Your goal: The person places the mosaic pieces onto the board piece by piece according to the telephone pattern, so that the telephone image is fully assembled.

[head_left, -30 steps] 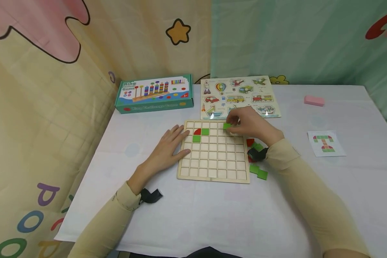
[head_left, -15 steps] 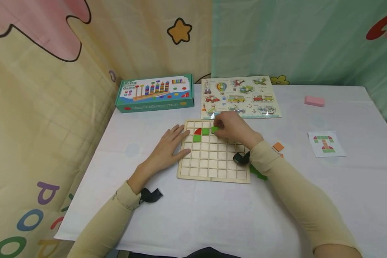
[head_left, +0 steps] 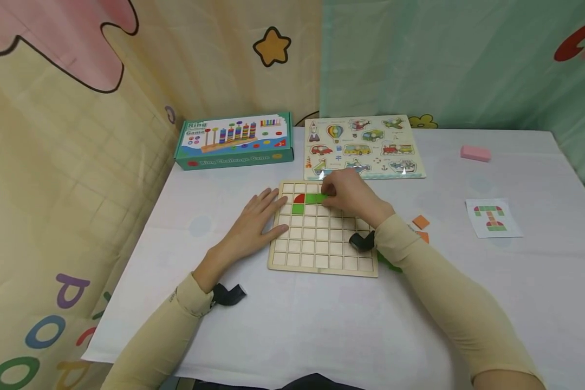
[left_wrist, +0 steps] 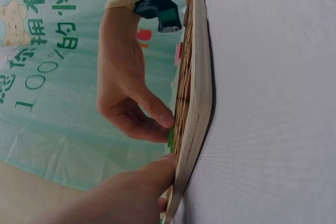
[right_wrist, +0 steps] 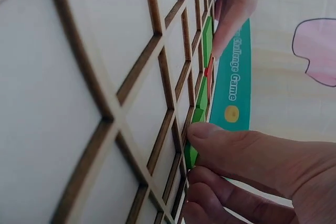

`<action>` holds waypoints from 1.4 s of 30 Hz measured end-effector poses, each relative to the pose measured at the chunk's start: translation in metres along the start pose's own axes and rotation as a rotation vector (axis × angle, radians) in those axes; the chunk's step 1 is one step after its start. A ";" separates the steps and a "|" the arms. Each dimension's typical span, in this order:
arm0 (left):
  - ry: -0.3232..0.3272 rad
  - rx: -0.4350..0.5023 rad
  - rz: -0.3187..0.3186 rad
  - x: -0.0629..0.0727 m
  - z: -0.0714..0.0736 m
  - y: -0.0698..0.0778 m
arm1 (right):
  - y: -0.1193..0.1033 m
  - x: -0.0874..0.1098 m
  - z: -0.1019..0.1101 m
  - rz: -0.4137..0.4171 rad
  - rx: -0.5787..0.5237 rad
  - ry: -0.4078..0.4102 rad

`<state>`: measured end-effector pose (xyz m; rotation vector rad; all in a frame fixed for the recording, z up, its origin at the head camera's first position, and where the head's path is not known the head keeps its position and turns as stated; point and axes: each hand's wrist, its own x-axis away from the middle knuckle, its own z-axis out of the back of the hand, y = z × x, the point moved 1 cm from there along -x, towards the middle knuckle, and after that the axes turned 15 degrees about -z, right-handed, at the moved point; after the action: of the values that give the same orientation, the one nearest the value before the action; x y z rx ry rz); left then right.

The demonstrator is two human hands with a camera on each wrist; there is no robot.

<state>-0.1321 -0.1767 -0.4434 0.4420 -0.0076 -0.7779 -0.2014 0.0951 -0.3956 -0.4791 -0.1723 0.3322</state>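
A wooden grid board [head_left: 322,244] lies on the table. My left hand [head_left: 253,222] rests along its left edge, fingers extended and thumb on the rim. My right hand [head_left: 355,196] pinches a green square tile [right_wrist: 191,153] between thumb and fingers, low over the upper part of the grid. In the head view this tile lines up beside another green tile [head_left: 310,199], its right part hidden by the fingers. Left of those sits a red quarter-round tile [head_left: 299,199], with one more green tile [head_left: 298,209] just below the red one.
Orange tiles [head_left: 421,221] and green tiles [head_left: 389,262] lie right of the board, partly hidden by the right sleeve. Farther right are a pattern card [head_left: 493,218] and a pink block [head_left: 475,153]. Behind stand a green game box [head_left: 234,142] and a vehicle puzzle [head_left: 363,146].
My right hand has carried the green tile leftward across the grid and lowered it beside the other green tile. Orange tiles came into view behind the sleeve. The left hand stays put.
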 end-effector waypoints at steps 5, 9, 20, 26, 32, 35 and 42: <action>-0.001 -0.002 0.000 -0.001 0.000 0.000 | -0.001 0.001 0.001 -0.024 -0.003 -0.005; -0.003 -0.002 0.009 -0.001 0.001 0.000 | -0.002 0.000 0.000 -0.014 -0.022 -0.010; 0.005 -0.003 0.004 -0.001 0.001 0.001 | -0.005 -0.002 -0.004 -0.003 -0.058 -0.038; 0.004 -0.006 0.001 -0.001 0.000 0.000 | -0.006 0.002 -0.004 0.035 -0.014 -0.081; 0.007 -0.002 0.001 0.000 -0.001 -0.002 | -0.001 0.012 0.003 0.058 -0.043 -0.135; 0.003 -0.003 0.000 -0.001 -0.002 -0.002 | 0.009 0.018 0.009 0.041 -0.094 -0.130; -0.001 -0.005 0.002 0.000 -0.002 -0.002 | 0.043 0.037 0.032 -0.050 -0.143 -0.108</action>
<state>-0.1333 -0.1769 -0.4462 0.4366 -0.0071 -0.7758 -0.1859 0.1575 -0.3849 -0.5973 -0.3145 0.2979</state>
